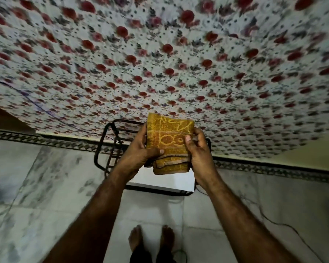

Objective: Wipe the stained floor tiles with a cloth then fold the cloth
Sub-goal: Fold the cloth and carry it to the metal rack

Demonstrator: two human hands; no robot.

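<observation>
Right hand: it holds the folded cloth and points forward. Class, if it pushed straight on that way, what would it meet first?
Probably the flowered bedsheet. The right hand grips the cloth with the left hand, above a dark metal frame that sits lower. Depth is unclear in this single view.

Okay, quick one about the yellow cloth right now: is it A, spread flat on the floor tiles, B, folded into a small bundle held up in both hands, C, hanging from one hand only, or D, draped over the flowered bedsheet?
B: the yellow cloth is a compact folded bundle gripped on its sides by the left hand and the right hand, held above the floor tiles.
</observation>
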